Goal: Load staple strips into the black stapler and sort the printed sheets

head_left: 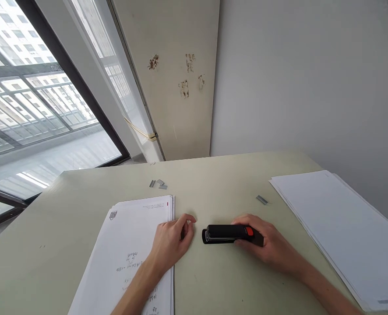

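On the desk (213, 179), a stapler (225, 233) is held at its red end by the right hand (269, 246), fingers closed over it. Left of the stapler, the left hand (171, 241) is curled on papers (128, 236); any pinch cannot be told. A level, steady hold is judged best.

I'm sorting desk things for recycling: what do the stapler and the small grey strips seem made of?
The stapler: black body, faintly glossy, looks like plastic; red end by the right hand likewise; the shiny band along its lower edge is probably metal. The strips: grey with a dull glint, likely metal staples, but too small to be sure.
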### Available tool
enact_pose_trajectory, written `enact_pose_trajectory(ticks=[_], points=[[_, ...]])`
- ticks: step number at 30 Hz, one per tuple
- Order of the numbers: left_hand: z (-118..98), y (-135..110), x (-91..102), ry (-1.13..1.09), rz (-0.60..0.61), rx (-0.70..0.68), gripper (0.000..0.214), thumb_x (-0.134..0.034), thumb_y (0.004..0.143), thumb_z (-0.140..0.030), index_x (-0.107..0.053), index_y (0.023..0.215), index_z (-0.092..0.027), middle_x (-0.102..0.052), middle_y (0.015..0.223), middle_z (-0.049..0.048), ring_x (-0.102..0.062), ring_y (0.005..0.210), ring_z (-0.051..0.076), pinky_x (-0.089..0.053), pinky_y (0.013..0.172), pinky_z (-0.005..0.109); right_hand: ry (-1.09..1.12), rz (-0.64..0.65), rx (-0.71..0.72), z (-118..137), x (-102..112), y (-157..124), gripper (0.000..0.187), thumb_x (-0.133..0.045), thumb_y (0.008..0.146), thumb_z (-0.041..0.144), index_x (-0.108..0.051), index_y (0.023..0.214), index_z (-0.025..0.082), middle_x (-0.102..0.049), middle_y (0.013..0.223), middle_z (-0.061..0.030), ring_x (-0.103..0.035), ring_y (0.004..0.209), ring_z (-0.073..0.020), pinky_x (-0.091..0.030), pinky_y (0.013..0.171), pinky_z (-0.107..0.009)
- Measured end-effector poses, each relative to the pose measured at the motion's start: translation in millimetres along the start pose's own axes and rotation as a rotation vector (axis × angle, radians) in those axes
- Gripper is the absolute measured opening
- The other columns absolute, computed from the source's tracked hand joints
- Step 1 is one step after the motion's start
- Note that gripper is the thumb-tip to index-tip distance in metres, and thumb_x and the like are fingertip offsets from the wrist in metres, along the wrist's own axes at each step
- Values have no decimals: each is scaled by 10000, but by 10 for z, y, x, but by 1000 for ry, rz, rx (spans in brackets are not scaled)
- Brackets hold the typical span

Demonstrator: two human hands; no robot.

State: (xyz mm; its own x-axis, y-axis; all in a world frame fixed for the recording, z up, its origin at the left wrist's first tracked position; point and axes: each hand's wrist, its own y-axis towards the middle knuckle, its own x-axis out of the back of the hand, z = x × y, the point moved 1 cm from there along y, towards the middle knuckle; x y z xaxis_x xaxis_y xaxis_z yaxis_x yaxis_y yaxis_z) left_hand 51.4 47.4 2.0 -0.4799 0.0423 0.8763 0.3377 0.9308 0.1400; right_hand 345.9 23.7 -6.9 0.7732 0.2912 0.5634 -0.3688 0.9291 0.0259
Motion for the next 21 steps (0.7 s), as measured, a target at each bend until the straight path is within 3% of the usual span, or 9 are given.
enact_pose_trajectory(ticks=[21], points=[[12,-6,-5,61,-19,-53,207,-442,1026,-266,-649,1024,-261,-622,631,-67,-525,483,115,-355,565,239,2,-2,20,-32,-17,3,183,-661,1002,367,-662,1168,292,-712,1078,-33,-659,961,-232,-522,865,-354]])
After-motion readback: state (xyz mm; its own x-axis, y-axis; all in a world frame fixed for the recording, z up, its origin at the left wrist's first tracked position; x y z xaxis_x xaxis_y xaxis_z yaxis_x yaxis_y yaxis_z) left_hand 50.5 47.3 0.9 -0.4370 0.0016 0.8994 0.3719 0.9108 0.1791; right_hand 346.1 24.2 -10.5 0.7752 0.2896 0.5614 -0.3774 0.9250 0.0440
